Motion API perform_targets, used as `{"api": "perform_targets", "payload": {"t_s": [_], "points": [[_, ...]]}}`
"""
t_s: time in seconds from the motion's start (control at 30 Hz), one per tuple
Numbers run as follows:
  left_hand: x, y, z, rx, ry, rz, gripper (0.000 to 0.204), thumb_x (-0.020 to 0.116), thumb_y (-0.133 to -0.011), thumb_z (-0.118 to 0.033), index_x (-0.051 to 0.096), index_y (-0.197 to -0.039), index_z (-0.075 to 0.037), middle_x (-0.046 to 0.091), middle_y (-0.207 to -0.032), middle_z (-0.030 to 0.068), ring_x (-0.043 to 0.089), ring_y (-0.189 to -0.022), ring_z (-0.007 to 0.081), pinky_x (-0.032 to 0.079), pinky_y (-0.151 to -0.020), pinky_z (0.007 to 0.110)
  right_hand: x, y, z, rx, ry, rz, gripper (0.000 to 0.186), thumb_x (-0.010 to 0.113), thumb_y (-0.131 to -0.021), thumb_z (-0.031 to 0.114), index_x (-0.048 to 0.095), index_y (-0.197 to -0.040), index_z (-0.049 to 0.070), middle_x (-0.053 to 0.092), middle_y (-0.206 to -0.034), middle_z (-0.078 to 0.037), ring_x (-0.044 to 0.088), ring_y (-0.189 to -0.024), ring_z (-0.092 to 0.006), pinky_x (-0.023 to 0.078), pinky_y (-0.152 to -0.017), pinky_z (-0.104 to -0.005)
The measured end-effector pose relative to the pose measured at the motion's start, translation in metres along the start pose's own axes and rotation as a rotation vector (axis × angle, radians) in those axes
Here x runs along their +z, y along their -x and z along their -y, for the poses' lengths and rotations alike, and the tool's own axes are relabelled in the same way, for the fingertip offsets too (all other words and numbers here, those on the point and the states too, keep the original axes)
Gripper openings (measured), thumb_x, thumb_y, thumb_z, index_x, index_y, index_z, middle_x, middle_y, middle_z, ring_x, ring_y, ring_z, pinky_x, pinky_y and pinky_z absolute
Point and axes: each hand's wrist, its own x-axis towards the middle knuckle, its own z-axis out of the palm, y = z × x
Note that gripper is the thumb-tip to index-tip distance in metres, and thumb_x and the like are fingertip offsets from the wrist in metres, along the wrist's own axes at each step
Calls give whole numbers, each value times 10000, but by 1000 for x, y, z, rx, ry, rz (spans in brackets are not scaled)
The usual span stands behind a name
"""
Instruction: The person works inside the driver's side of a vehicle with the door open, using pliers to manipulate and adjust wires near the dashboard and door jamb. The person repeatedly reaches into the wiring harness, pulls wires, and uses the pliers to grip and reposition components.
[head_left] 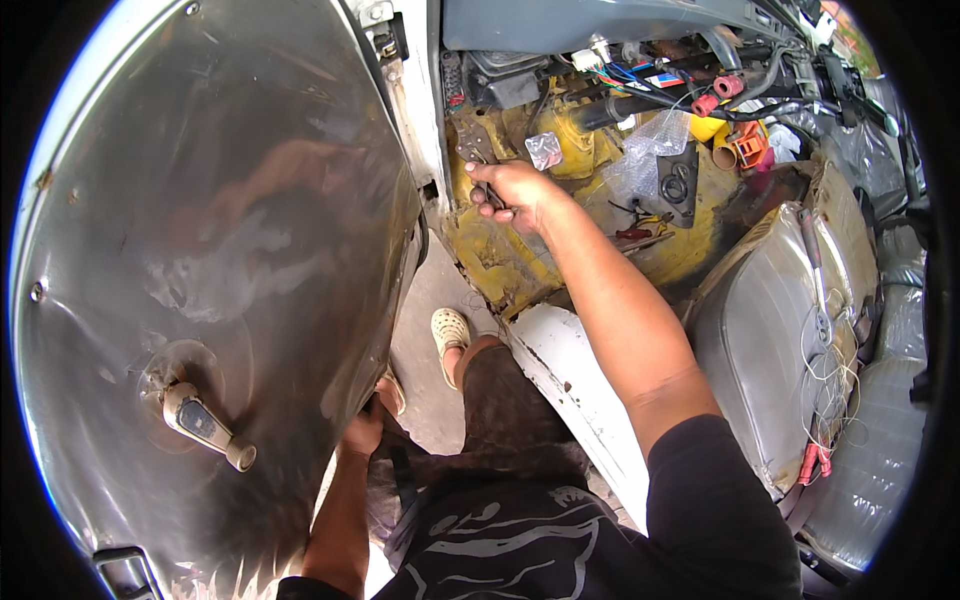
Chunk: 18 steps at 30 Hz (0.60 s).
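My right hand (pixel 507 195) is closed around a small dark metal tool (pixel 488 190) just inside the doorway, over the worn yellow floor (pixel 490 255) and beside a silvery square packet (pixel 543 150). My left hand (pixel 362 425) is low at the inner edge of the open door, its fingers curled on that edge and partly hidden. The door panel (pixel 220 250) is dark and shiny, with a window crank (pixel 205 425). A piece of bubble wrap (pixel 640 150) and red-handled tools (pixel 640 230) lie farther right on the floor.
A grey seat (pixel 745 330) at right carries a ratchet (pixel 812 260) and tangled wire. Loose cables (pixel 625 75), hoses and an orange object (pixel 748 145) crowd the top. My sandalled feet (pixel 448 330) stand on concrete beside a white sill (pixel 570 390).
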Motion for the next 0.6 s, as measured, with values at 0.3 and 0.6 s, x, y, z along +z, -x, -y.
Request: {"api": "perform_targets", "payload": {"t_s": [0.3, 0.6], "points": [[1, 0, -4, 12, -60, -30, 495, 796, -900, -237, 688, -1330, -15, 703, -1331, 225, 651, -1262, 417, 485, -1111, 483, 3, -3, -3, -41, 29, 18, 277, 670, -1074, 310, 578, -1059, 50, 615, -810, -52, 549, -571, -136, 280, -364, -262], [2, -1, -4, -38, -11, -8, 514, 801, -886, -247, 685, -1326, -7, 701, -1332, 235, 637, -1279, 422, 463, -1132, 476, 7, 1, 0, -26, 57, -42, 250, 654, -1085, 304, 634, -1065, 56, 593, -783, -46, 546, -579, -153, 289, -384, -261]]}}
